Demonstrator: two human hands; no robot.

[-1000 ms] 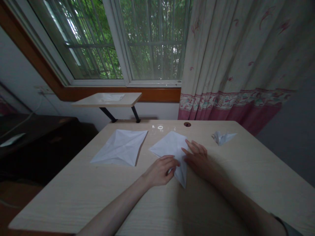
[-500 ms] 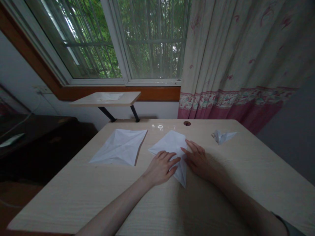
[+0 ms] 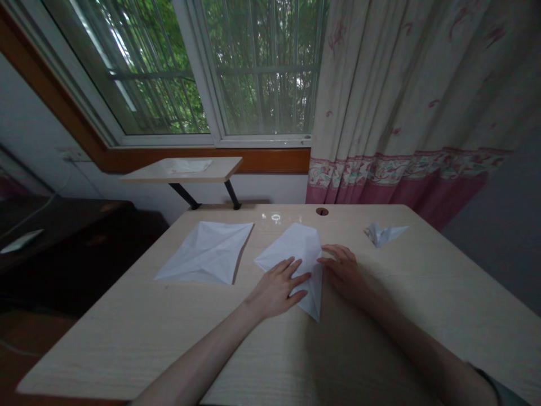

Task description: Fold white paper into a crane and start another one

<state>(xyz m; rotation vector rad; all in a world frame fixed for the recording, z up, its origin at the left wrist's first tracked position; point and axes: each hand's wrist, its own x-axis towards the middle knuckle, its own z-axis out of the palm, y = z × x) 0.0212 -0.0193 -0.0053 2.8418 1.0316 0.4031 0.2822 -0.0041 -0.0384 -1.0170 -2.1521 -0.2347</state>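
On the wooden desk (image 3: 127,338), left hand (image 3: 274,290) flat on folded white paper (image 3: 296,245); right hand (image 3: 344,272) open at its edge; neither gripping

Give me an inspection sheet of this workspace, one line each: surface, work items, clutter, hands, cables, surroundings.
Surface: pale wood-grain desk with a round grommet hole near its far edge.
Work items: folded white paper between the hands; creased white paper sheet lying open to its left.
Clutter: small crumpled paper piece at the desk's far right.
Hands: left hand flat, fingers at the paper's lower left; right hand flat, fingertips at its right edge; neither gripping.
Cables: thin white cable along the left wall.
Surroundings: barred window, floral curtain, wall shelf, dark table.
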